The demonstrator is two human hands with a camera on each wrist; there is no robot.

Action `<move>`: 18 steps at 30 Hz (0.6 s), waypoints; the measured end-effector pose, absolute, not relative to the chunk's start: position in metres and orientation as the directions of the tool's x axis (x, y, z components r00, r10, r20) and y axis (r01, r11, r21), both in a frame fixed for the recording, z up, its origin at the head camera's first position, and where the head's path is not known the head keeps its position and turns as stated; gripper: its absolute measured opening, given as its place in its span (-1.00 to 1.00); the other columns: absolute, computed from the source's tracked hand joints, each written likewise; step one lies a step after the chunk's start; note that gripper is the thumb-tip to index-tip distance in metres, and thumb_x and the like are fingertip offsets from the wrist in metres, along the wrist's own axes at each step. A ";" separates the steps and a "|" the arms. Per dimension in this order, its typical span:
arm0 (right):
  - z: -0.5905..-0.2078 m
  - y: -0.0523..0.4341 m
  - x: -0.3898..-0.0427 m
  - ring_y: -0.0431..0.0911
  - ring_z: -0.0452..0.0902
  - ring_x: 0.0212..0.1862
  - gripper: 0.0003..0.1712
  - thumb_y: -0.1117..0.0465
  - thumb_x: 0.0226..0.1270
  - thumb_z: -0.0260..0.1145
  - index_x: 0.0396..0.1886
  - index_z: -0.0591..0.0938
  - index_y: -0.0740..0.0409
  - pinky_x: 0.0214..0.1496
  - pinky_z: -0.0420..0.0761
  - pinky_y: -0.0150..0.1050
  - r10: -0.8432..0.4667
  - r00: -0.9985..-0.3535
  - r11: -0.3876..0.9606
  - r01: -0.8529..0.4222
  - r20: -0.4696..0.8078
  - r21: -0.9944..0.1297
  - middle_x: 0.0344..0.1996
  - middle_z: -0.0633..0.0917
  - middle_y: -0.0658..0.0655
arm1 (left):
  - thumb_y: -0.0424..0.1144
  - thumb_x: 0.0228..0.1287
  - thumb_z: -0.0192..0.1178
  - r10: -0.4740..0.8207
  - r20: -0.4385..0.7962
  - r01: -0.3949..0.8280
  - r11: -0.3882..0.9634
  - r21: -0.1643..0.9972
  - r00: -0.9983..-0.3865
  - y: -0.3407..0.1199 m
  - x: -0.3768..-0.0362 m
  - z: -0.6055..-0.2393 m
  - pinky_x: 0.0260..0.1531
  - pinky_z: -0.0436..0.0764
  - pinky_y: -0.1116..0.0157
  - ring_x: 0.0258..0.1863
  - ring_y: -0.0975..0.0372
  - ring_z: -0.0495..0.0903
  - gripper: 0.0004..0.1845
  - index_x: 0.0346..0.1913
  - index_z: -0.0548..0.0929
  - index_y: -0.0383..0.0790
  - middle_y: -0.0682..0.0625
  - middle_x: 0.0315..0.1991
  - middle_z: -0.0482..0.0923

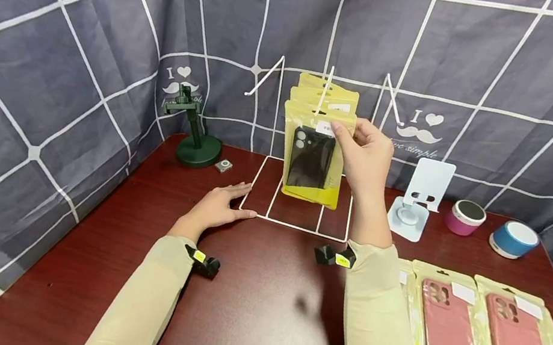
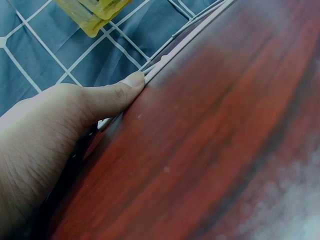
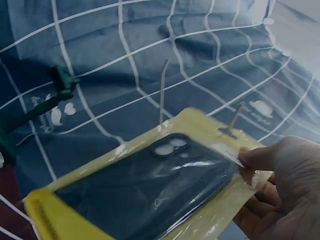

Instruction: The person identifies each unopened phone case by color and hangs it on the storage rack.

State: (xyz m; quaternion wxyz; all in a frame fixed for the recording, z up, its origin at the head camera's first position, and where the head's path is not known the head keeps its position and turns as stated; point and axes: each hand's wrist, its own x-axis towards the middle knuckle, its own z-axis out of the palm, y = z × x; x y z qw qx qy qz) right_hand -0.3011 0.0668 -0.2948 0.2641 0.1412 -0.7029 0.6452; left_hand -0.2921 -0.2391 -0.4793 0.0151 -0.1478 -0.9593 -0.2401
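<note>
"Grey cloth with white grid lines backs a dark red table. What stands around?"

"At left, a green stand. At right, a white phone stand, a magenta cylinder and a blue cylinder. Nearer, pink-case packets; the right sleeve partly covers the leftmost."

"And the person's arms?"

"Both reach forward. Left grip rests, fingers extended, at the front left corner of a white wire rack. Right grip, raised, pinches the black-case packet by its upper right edge, thumb in front."

"Where is that packet, pointing which way?"

"On the rack's middle hook, before other yellow packets. Its long axis is nearly upright, hang hole uppermost, front towards the person."
</note>
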 end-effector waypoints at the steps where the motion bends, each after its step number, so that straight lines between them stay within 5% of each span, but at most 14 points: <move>1: -0.297 0.066 -0.304 -0.27 0.57 -0.47 -0.71 0.11 0.24 0.53 -0.22 0.79 0.27 -0.47 0.47 -0.42 0.153 -0.822 0.127 -0.535 0.549 -0.835 -0.34 0.81 0.14 | 0.53 0.13 0.15 0.276 0.101 0.291 0.841 0.456 -0.956 -0.239 -0.292 -0.480 0.41 0.24 -0.08 0.51 0.04 0.19 -0.02 0.53 0.33 0.06 -0.01 0.52 0.23; 8: -0.285 0.061 -0.301 -0.28 0.60 -0.42 -0.75 0.23 0.28 0.48 -0.18 0.76 0.36 -0.39 0.49 -0.44 0.178 -0.838 0.105 -0.505 0.516 -0.857 -0.29 0.80 0.24 | 0.52 0.13 0.17 0.270 0.111 0.290 0.834 0.469 -0.956 -0.239 -0.292 -0.481 0.43 0.22 -0.07 0.51 0.07 0.19 -0.02 0.52 0.34 0.07 0.01 0.52 0.24; 18: -0.291 0.075 -0.327 -0.29 0.59 -0.37 -0.64 -0.11 0.25 0.48 -0.27 0.78 0.10 -0.26 0.46 -0.40 0.160 -0.805 0.352 -0.494 0.572 -0.795 -0.38 0.81 0.01 | 0.52 0.13 0.17 0.283 0.116 0.303 0.824 0.479 -0.952 -0.240 -0.291 -0.480 0.42 0.22 -0.08 0.52 0.07 0.18 -0.02 0.53 0.33 0.06 0.02 0.53 0.23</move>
